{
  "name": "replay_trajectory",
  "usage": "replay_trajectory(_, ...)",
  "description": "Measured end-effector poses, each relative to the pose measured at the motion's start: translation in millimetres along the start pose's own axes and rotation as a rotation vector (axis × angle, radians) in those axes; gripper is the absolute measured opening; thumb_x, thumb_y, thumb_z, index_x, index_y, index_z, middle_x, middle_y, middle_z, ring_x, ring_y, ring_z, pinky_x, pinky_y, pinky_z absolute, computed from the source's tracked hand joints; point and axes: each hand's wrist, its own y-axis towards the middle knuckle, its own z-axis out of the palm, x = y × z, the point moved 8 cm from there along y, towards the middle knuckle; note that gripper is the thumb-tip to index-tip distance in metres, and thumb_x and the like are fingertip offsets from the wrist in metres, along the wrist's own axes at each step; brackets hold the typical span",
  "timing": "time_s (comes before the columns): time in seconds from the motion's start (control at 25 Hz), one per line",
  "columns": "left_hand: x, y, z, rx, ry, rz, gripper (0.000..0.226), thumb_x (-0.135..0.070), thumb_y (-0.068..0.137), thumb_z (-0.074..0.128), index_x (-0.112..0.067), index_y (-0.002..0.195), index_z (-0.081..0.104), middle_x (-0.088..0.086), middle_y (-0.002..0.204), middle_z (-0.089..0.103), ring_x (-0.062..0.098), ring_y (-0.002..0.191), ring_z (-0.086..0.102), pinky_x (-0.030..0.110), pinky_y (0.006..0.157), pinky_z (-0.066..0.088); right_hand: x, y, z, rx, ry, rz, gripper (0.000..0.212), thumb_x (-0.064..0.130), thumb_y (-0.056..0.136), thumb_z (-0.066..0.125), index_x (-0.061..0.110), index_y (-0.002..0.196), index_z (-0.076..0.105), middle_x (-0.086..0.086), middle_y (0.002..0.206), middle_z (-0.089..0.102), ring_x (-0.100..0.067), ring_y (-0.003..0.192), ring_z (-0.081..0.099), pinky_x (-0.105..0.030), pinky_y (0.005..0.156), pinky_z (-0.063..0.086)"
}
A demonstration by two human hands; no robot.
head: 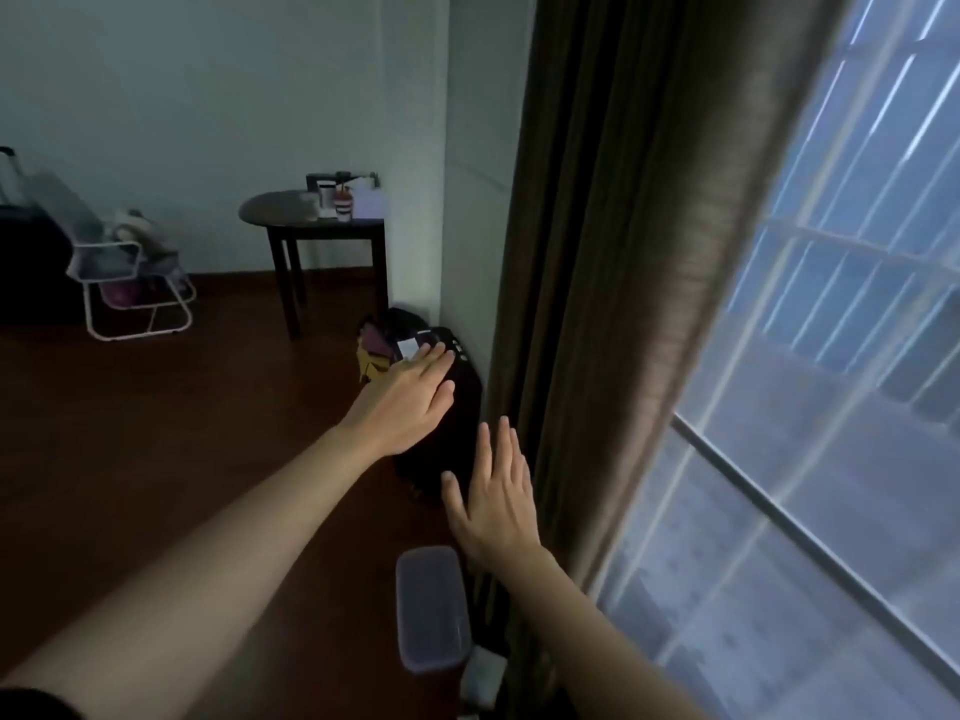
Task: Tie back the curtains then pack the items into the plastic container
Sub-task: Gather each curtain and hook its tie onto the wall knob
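Note:
A brown curtain (639,262) hangs gathered beside the window, reaching down to the floor. My left hand (410,397) is stretched forward, flat and open, over a dark bag on the floor. My right hand (493,496) is open too, fingers spread, just left of the curtain's edge and not touching it. A plastic container with a purplish lid (431,610) lies on the floor below my right wrist. A small white item (485,672) lies beside the container, partly hidden by my right arm.
A dark bag (441,439) with yellow and purple cloth (376,356) stands against the wall corner. A round dark table (317,220) holds bottles and boxes. A white-framed chair (130,283) stands at the left. The window (841,356) with bars fills the right side.

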Motion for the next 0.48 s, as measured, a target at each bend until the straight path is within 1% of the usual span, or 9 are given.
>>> replay_trajectory(0.12, 59, 69, 6, 0.047, -0.084, -0.035, 0.05, -0.032, 0.101, 0.027, -0.013, 0.146, 0.026, 0.005, 0.157, 0.02, 0.02, 0.143, 0.021, 0.037, 0.114, 0.024, 2, 87, 39, -0.03, -0.009, 0.145, 0.082, 0.061, 0.084, 0.004, 0.013, 0.151, 0.0, -0.014, 0.159, -0.007, -0.025, 0.147, -0.005, -0.032, 0.114, -0.005)
replay_trajectory(0.16, 69, 88, 8, 0.072, -0.085, -0.025, 0.049, -0.033, 0.101, 0.027, -0.014, 0.146, 0.026, 0.004, 0.157, 0.019, 0.021, 0.143, 0.023, 0.039, 0.114, 0.023, 1, 106, 43, -0.051, -0.003, 0.192, 0.084, 0.061, 0.083, 0.003, 0.012, 0.151, 0.002, -0.016, 0.159, -0.005, -0.026, 0.147, -0.002, -0.033, 0.115, -0.002)
replay_trajectory(0.24, 88, 134, 12, 0.083, -0.085, 0.031, 0.048, -0.031, 0.101, 0.03, -0.016, 0.146, 0.027, 0.003, 0.157, 0.017, 0.021, 0.143, 0.024, 0.041, 0.113, 0.015, -3, 148, 44, -0.098, -0.01, 0.248, 0.084, 0.061, 0.083, 0.004, 0.011, 0.151, 0.006, -0.018, 0.158, -0.001, -0.028, 0.147, 0.001, -0.035, 0.116, 0.001)
replay_trajectory(0.28, 93, 154, 14, 0.076, -0.114, 0.065, 0.047, -0.029, 0.1, 0.033, -0.017, 0.146, 0.028, 0.003, 0.157, 0.016, 0.022, 0.142, 0.026, 0.043, 0.112, 0.018, -7, 164, 40, -0.118, -0.035, 0.267, 0.084, 0.062, 0.083, 0.005, 0.01, 0.151, 0.005, -0.018, 0.158, -0.003, -0.028, 0.147, 0.0, -0.037, 0.116, 0.0)
replay_trajectory(0.32, 97, 175, 19, 0.08, -0.162, 0.104, 0.047, -0.029, 0.099, 0.036, -0.02, 0.145, 0.029, 0.005, 0.158, 0.016, 0.025, 0.139, 0.031, 0.045, 0.111, 0.027, -13, 180, 39, -0.126, -0.067, 0.303, 0.085, 0.062, 0.083, 0.005, 0.011, 0.151, 0.003, -0.017, 0.158, -0.009, -0.028, 0.147, -0.003, -0.038, 0.117, 0.0)
replay_trajectory(0.36, 99, 196, 25, 0.089, -0.219, 0.143, 0.048, -0.029, 0.098, 0.04, -0.023, 0.144, 0.03, 0.007, 0.157, 0.016, 0.029, 0.135, 0.039, 0.045, 0.107, 0.036, -19, 193, 36, -0.135, -0.086, 0.358, 0.085, 0.063, 0.082, 0.004, 0.013, 0.151, -0.001, -0.014, 0.156, -0.018, -0.027, 0.147, -0.007, -0.04, 0.118, 0.001)
replay_trajectory(0.4, 99, 216, 33, 0.095, -0.27, 0.185, 0.048, -0.028, 0.096, 0.044, -0.025, 0.143, 0.032, 0.009, 0.157, 0.016, 0.032, 0.126, 0.049, 0.042, 0.102, 0.042, -26, 202, 34, -0.16, -0.096, 0.415, 0.085, 0.064, 0.082, 0.004, 0.015, 0.151, -0.003, -0.01, 0.154, -0.026, -0.027, 0.146, -0.01, -0.041, 0.119, 0.004)
replay_trajectory(0.44, 96, 231, 40, 0.094, -0.313, 0.224, 0.048, -0.027, 0.095, 0.048, -0.026, 0.141, 0.036, 0.011, 0.157, 0.018, 0.034, 0.115, 0.057, 0.038, 0.097, 0.045, -31, 209, 32, -0.191, -0.102, 0.457, 0.084, 0.065, 0.082, 0.007, 0.017, 0.151, -0.002, -0.008, 0.152, -0.03, -0.027, 0.146, -0.011, -0.042, 0.119, 0.007)
replay_trajectory(0.48, 90, 244, 48, 0.089, -0.354, 0.274, 0.046, -0.026, 0.094, 0.052, -0.026, 0.138, 0.039, 0.014, 0.156, 0.02, 0.036, 0.108, 0.061, 0.035, 0.093, 0.046, -33, 215, 30, -0.226, -0.117, 0.484, 0.082, 0.065, 0.083, 0.012, 0.019, 0.151, 0.002, -0.009, 0.153, -0.028, -0.028, 0.146, -0.009, -0.044, 0.118, 0.01)
